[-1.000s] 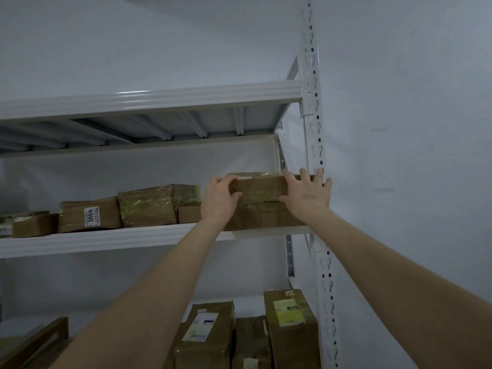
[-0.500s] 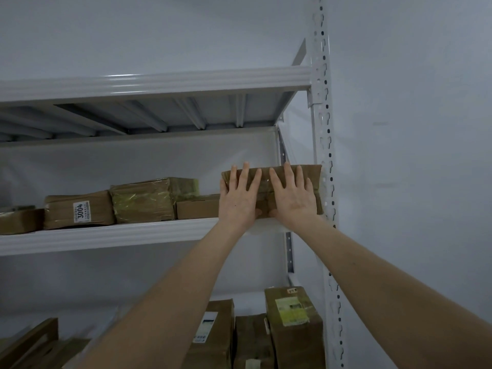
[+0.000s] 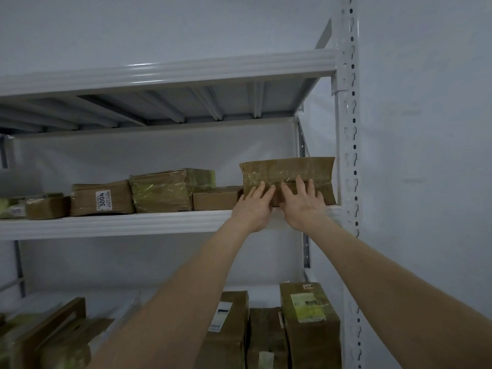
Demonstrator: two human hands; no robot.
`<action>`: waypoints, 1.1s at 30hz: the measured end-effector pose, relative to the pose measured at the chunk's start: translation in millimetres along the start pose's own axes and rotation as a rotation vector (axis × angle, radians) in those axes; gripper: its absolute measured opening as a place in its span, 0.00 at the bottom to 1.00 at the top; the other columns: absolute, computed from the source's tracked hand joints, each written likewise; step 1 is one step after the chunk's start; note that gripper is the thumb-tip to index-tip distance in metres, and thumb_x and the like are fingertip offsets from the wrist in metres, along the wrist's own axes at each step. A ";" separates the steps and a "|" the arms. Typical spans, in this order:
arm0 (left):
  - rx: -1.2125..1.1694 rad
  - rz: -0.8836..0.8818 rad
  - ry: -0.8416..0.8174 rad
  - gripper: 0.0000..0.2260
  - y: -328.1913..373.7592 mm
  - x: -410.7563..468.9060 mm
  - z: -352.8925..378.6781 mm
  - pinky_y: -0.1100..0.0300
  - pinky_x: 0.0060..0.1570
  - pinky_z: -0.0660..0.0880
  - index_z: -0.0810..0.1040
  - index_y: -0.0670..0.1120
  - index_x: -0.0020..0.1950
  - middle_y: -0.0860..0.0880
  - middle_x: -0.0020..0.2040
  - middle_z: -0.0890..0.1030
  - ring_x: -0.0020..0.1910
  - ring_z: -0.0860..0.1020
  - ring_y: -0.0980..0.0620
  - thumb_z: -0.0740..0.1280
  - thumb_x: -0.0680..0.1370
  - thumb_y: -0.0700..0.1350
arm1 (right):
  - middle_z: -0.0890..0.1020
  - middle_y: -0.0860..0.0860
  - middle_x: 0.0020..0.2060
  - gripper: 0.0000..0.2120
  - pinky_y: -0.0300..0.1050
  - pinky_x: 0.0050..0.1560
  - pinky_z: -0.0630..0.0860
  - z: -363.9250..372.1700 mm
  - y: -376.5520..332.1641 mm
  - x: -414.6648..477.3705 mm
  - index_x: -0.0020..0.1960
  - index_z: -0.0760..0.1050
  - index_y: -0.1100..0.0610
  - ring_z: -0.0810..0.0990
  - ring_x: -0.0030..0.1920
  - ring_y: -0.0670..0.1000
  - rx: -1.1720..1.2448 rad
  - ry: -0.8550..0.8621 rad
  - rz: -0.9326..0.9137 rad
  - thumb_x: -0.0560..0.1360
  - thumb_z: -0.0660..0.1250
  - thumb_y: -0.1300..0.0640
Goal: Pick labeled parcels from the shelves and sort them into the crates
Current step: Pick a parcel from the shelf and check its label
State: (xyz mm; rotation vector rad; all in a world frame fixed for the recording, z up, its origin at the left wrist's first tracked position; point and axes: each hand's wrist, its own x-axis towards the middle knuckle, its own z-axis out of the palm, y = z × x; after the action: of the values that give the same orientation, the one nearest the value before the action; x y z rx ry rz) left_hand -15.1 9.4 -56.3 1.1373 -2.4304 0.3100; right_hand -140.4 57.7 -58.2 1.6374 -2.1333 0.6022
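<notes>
Hands meet at the right end of the white metal middle shelf (image 3: 119, 224), side by side and almost touching. The left hand (image 3: 253, 210) and the right hand (image 3: 303, 207) each lay straight, slightly spread fingers flat against the front face of the lower brown tape-wrapped cardboard parcel (image 3: 328, 194). That parcel rests on this shelf at its far right end. The fingertips reach about to the seam where the upper brown flat parcel (image 3: 287, 169), glossy with clear tape, lies stacked on the lower one. Neither hand curls round or pinches anything. How the thumbs lie cannot be told.

Further left along the same shelf, a small plain brown cardboard box (image 3: 217, 198) stands just beside the stack. Next comes a bulky parcel wrapped in yellow-green tape (image 3: 162, 192), then a brown paper parcel with a white label reading 3004 (image 3: 102, 198), then smaller wrapped packets (image 3: 46, 207) near the left edge of view.

At the shelf's right end stands a white perforated steel upright (image 3: 349, 155). Below the shelf, tall brown cardboard cartons with printed labels (image 3: 310, 331) stand upright side by side. Above it hangs the ribbed grey underside of the next shelf (image 3: 173, 102).
</notes>
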 end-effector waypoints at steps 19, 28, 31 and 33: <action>0.092 -0.186 0.325 0.24 -72.0 -54.4 -16.8 0.54 0.72 0.54 0.57 0.41 0.77 0.44 0.77 0.58 0.76 0.56 0.46 0.55 0.81 0.39 | 0.49 0.57 0.77 0.27 0.66 0.73 0.46 1.5 -15.6 7.9 0.77 0.53 0.51 0.44 0.76 0.65 0.018 -0.038 0.009 0.81 0.52 0.45; 0.029 -0.112 0.385 0.24 -116.2 -43.3 -18.8 0.55 0.67 0.64 0.60 0.43 0.75 0.47 0.76 0.60 0.73 0.62 0.47 0.56 0.79 0.36 | 0.69 0.53 0.68 0.20 0.56 0.68 0.61 10.0 -115.9 22.7 0.71 0.65 0.51 0.61 0.70 0.59 -0.069 0.126 -0.274 0.80 0.58 0.49; -0.068 -0.112 0.405 0.23 -130.1 -40.7 -20.6 0.53 0.65 0.67 0.62 0.43 0.75 0.46 0.74 0.62 0.71 0.65 0.46 0.57 0.79 0.37 | 0.71 0.54 0.66 0.17 0.56 0.67 0.61 15.4 -121.3 26.5 0.68 0.68 0.51 0.63 0.68 0.59 -0.099 0.124 -0.196 0.81 0.55 0.54; -0.138 -0.126 0.414 0.22 -133.7 -38.6 -22.6 0.52 0.64 0.67 0.63 0.42 0.74 0.45 0.73 0.65 0.70 0.67 0.46 0.57 0.79 0.37 | 0.71 0.55 0.65 0.16 0.54 0.64 0.63 13.3 -117.9 26.2 0.68 0.69 0.50 0.64 0.66 0.59 -0.093 0.140 -0.151 0.81 0.54 0.54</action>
State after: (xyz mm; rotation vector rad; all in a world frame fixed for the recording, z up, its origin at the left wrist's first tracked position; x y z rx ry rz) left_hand 116.4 -41.4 -52.5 1.0414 -1.9796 0.2987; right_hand -33.2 2.5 -43.0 1.6368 -1.8908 0.5454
